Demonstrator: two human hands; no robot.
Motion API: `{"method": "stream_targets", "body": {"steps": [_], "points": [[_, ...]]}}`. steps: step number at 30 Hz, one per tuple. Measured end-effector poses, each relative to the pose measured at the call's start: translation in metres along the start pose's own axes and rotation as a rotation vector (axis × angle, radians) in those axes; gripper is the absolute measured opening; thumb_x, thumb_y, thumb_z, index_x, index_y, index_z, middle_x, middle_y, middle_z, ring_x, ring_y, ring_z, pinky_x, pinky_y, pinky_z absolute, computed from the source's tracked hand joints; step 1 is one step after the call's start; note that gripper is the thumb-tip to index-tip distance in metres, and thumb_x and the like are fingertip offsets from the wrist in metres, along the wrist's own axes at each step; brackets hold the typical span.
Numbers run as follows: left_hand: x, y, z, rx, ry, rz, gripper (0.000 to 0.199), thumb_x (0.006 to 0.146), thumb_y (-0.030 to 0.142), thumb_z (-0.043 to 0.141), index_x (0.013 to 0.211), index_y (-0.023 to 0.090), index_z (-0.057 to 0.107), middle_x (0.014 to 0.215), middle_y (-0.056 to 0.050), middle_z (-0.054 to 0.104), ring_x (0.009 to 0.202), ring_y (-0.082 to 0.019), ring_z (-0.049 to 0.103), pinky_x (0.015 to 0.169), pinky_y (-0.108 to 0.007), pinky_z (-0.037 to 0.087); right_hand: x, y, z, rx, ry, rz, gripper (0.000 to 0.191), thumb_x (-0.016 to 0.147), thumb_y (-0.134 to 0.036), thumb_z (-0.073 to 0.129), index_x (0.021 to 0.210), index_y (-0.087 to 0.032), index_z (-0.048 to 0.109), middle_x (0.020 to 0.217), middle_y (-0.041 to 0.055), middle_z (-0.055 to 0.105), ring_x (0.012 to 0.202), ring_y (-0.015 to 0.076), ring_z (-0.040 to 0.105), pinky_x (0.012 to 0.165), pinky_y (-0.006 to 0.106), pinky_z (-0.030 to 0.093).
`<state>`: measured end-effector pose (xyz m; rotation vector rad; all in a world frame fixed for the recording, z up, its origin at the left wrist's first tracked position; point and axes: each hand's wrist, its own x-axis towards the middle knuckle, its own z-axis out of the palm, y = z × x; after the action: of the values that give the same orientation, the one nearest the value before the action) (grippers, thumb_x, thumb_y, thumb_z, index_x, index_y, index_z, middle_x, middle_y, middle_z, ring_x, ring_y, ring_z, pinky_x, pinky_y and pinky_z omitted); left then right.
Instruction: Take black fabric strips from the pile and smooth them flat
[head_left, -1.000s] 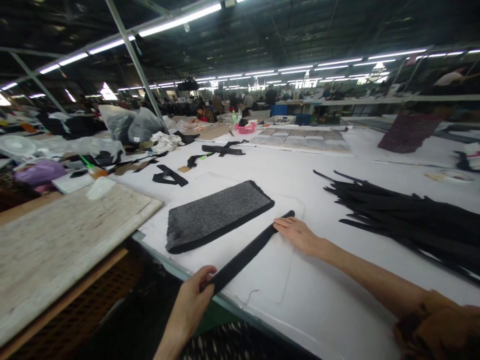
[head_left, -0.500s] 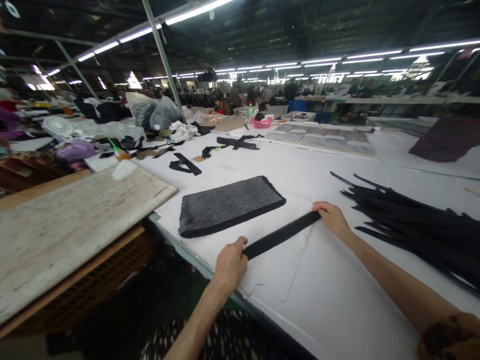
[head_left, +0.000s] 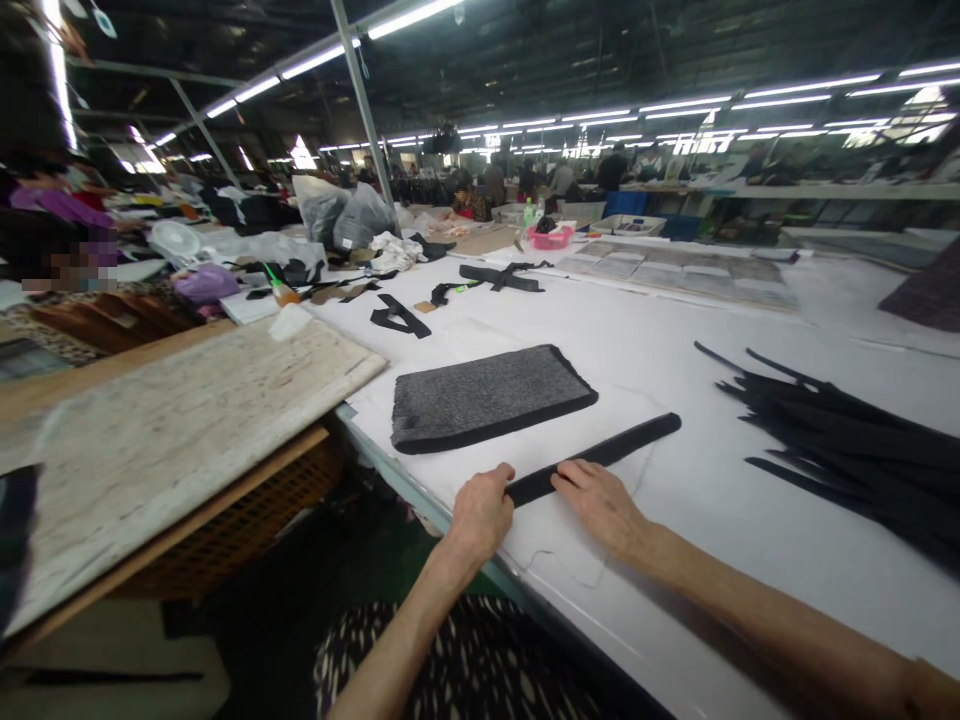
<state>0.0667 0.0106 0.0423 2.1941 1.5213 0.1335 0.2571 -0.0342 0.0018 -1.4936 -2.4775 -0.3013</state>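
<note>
A black fabric strip (head_left: 630, 441) lies slantwise on the white tabletop, its far end free. My left hand (head_left: 484, 505) is closed on the strip's near end, close to the table edge. Around the strip's middle, my right hand (head_left: 600, 500) presses with bent fingers at its near edge; the thumb is mostly hidden. Just beyond the strip rests a stack of grey fabric pieces (head_left: 495, 395) with a black front edge. To the right is a pile of loose black strips (head_left: 840, 440).
Black fabric scraps (head_left: 401, 318) and a crossed pair of black bands (head_left: 502, 277) lie farther back. A pale worn board (head_left: 187, 450) stands left, across a gap, above a brown plastic crate (head_left: 240, 520). A pink basket (head_left: 550, 237) sits at the back. A person in purple (head_left: 67, 205) is far left.
My right hand has let go of the strip's far end and moved back along it toward my left hand. The left hand still holds the near end. The view has turned slightly left.
</note>
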Motion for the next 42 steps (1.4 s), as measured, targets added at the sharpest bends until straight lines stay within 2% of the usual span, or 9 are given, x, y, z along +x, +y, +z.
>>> {"method": "stream_targets", "body": {"steps": [7, 14, 18, 22, 26, 31, 42], "points": [[-0.013, -0.026, -0.002, -0.068, 0.120, -0.005, 0.036, 0.073, 0.005, 0.044, 0.100, 0.018, 0.063, 0.087, -0.006, 0.068, 0.085, -0.020, 0.061, 0.075, -0.028, 0.043, -0.003, 0.005, 0.007, -0.025, 0.024, -0.031, 0.027, 0.084, 0.001, 0.044, 0.093, -0.014, 0.064, 0.090, 0.0072, 0.058, 0.079, 0.0193, 0.050, 0.070, 0.033, 0.039], [-0.017, -0.033, 0.012, -0.183, 0.225, 0.005, 0.034, 0.074, 0.003, 0.044, 0.099, 0.018, 0.063, 0.085, -0.004, 0.065, 0.081, -0.017, 0.058, 0.074, -0.027, 0.043, 0.007, -0.005, -0.005, -0.051, 0.057, 0.068, 0.022, 0.083, -0.002, 0.051, 0.070, -0.017, 0.061, 0.084, 0.0065, 0.060, 0.079, 0.0211, 0.049, 0.068, 0.035, 0.035], [-0.018, -0.036, 0.018, -0.233, 0.252, 0.004, 0.036, 0.075, 0.003, 0.044, 0.102, 0.019, 0.063, 0.087, -0.004, 0.064, 0.080, -0.016, 0.058, 0.075, -0.028, 0.045, 0.027, -0.020, -0.008, 0.060, 0.119, 0.044, 0.018, 0.085, -0.006, 0.051, 0.079, -0.018, 0.062, 0.091, 0.0055, 0.060, 0.083, 0.0190, 0.051, 0.074, 0.034, 0.038], [-0.020, -0.039, 0.019, -0.248, 0.269, 0.017, 0.035, 0.076, 0.004, 0.044, 0.102, 0.018, 0.063, 0.087, -0.004, 0.065, 0.083, -0.017, 0.058, 0.077, -0.030, 0.046, 0.048, -0.033, 0.000, 0.166, 0.021, -0.007, 0.013, 0.085, -0.010, 0.055, 0.089, -0.019, 0.063, 0.093, 0.0036, 0.060, 0.085, 0.0179, 0.054, 0.076, 0.032, 0.040], [-0.021, -0.042, 0.020, -0.236, 0.283, 0.062, 0.032, 0.077, 0.003, 0.044, 0.096, 0.017, 0.065, 0.087, -0.006, 0.066, 0.086, -0.018, 0.058, 0.078, -0.031, 0.046, 0.055, -0.032, 0.010, 0.193, -0.086, -0.025, 0.013, 0.085, -0.010, 0.055, 0.080, -0.019, 0.064, 0.082, 0.0017, 0.059, 0.080, 0.0170, 0.054, 0.071, 0.030, 0.040], [-0.023, -0.042, 0.018, -0.218, 0.274, 0.119, 0.033, 0.081, 0.003, 0.039, 0.093, 0.017, 0.067, 0.088, -0.007, 0.067, 0.087, -0.019, 0.057, 0.080, -0.033, 0.046, 0.052, -0.027, 0.017, 0.221, -0.019, -0.053, 0.018, 0.088, -0.011, 0.052, 0.077, -0.019, 0.063, 0.078, 0.0017, 0.058, 0.078, 0.0161, 0.052, 0.072, 0.029, 0.039], [-0.026, -0.040, 0.017, -0.029, 0.269, 0.080, 0.028, 0.086, 0.009, 0.039, 0.090, 0.018, 0.065, 0.088, -0.007, 0.063, 0.089, -0.020, 0.055, 0.076, -0.031, 0.045, 0.046, -0.025, 0.022, 0.224, 0.119, -0.155, 0.020, 0.090, -0.012, 0.048, 0.082, -0.018, 0.065, 0.080, 0.0032, 0.058, 0.077, 0.0162, 0.049, 0.072, 0.028, 0.039]]}}
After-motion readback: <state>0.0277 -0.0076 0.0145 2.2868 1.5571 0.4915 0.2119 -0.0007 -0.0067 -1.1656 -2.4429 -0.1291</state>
